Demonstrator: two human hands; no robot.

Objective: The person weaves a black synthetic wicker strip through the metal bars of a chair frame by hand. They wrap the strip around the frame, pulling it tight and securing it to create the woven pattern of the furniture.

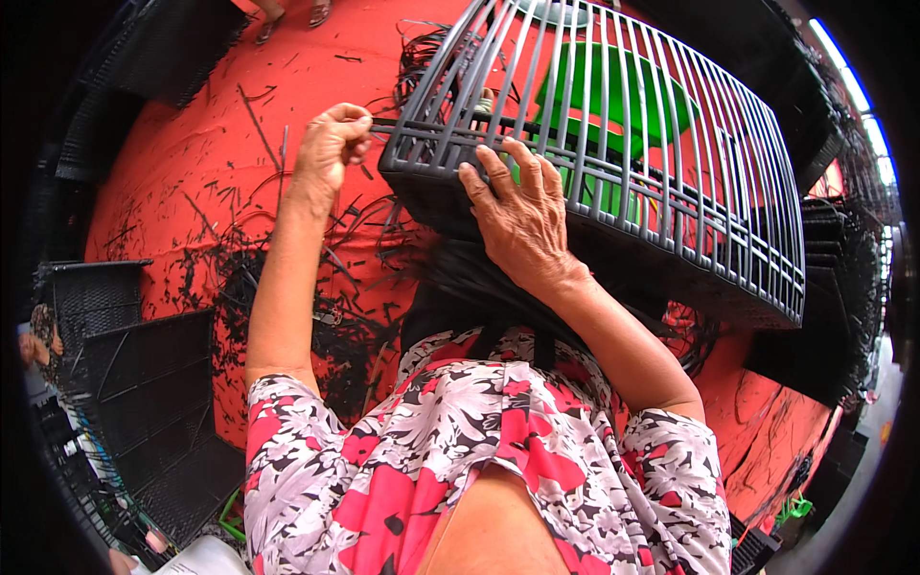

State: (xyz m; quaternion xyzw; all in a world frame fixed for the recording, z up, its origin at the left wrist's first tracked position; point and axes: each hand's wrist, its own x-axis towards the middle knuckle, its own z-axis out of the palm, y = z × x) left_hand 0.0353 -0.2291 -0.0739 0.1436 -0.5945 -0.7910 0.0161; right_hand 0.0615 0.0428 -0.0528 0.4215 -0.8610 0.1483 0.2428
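Observation:
A large black frame with rows of grey-black bars and a dark lower panel stands tilted in front of me. My left hand, closed in a pinch, is just off the frame's left corner. From its fingertips a thin black strip runs into the bars; it looks like flat weaving strip. My right hand rests on the near lower edge of the frame, fingers apart and lying over the bars. Its palm hides part of the rail and panel.
Beyond the bars stands a green plastic chair. A tangle of black strips lies at the frame's far left. Cut black scraps litter the red floor. Black woven panels stand at left; another person's feet show far left.

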